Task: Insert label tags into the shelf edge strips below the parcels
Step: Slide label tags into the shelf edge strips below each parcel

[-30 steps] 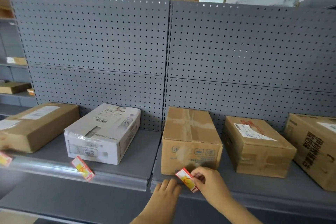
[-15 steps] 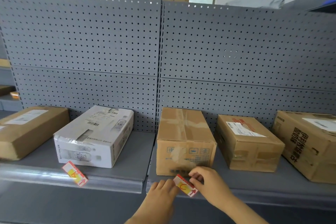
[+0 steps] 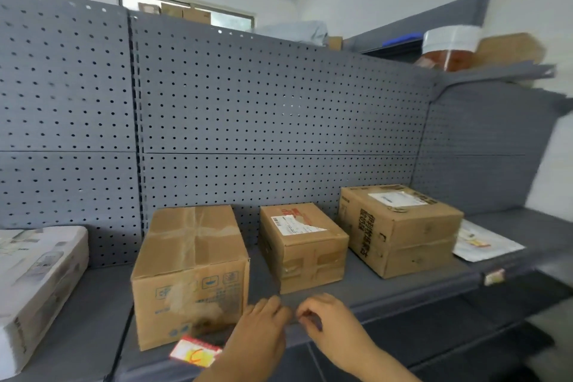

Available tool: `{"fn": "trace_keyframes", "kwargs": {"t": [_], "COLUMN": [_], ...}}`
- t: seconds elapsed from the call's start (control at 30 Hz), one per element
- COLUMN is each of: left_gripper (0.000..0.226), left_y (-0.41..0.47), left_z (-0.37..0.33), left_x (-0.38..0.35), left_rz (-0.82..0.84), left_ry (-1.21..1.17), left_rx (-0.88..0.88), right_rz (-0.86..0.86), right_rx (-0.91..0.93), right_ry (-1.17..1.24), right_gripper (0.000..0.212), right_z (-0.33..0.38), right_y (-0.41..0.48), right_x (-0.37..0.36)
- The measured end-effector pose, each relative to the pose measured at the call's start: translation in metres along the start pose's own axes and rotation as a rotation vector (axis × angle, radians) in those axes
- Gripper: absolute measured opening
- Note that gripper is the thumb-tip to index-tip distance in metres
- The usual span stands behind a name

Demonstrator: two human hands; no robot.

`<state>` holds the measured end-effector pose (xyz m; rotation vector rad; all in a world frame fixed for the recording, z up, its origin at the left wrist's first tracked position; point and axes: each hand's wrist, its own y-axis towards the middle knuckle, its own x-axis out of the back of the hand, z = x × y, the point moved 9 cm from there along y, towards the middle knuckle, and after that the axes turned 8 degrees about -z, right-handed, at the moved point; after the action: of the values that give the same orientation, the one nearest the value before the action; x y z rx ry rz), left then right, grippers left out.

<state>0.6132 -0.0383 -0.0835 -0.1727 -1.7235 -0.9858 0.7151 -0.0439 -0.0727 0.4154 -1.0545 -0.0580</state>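
Observation:
A red and yellow label tag (image 3: 195, 354) sits tilted in the shelf edge strip (image 3: 403, 304), below the taped brown parcel (image 3: 192, 273). My left hand (image 3: 260, 335) rests on the strip just right of that tag, fingers stretched out and holding nothing. My right hand (image 3: 331, 329) is on the strip below the smaller brown parcel (image 3: 304, 245), thumb and fingers pinched together with nothing visible in them. A third brown parcel (image 3: 400, 226) stands further right. Another small tag (image 3: 494, 277) sits in the strip at the far right.
A white parcel (image 3: 34, 282) lies at the left on the neighbouring shelf section. A flat white envelope (image 3: 486, 242) lies right of the third parcel. Grey pegboard (image 3: 263, 108) backs the shelf. A taped jar (image 3: 449, 49) stands on the upper right shelf.
My view has swung to the right. My right hand has let go of the red and yellow tag, which now stays in the strip, and both hands have shifted right along the edge.

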Motion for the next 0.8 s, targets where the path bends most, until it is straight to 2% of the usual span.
{"fn": "trace_keyframes", "kwargs": {"t": [0.23, 0.43, 0.63, 0.73, 0.8], "left_gripper": [0.032, 0.016, 0.027, 0.027, 0.026], "left_y": [0.086, 0.163, 0.214, 0.243, 0.262], "left_z": [-0.104, -0.212, -0.292, -0.317, -0.329], "left_x": [-0.05, -0.092, -0.129, -0.15, -0.167], "left_rz": [0.053, 0.086, 0.13, 0.167, 0.196], "left_ry": [-0.139, -0.268, -0.339, -0.315, -0.318], "left_rx": [-0.101, -0.161, -0.205, -0.223, -0.227], "right_rz": [-0.043, -0.116, -0.144, -0.094, -0.041], "right_rx": [-0.197, -0.366, -0.538, -0.538, -0.416], "right_ry": [-0.052, -0.108, -0.098, -0.146, -0.284], "right_gripper": [0.015, 0.019, 0.014, 0.018, 0.023], "right_z": [-0.119, -0.226, -0.317, -0.351, -0.368], "right_y": [-0.056, -0.109, -0.148, -0.145, -0.138], "right_x": [0.093, 0.183, 0.223, 0.232, 0.235]}}
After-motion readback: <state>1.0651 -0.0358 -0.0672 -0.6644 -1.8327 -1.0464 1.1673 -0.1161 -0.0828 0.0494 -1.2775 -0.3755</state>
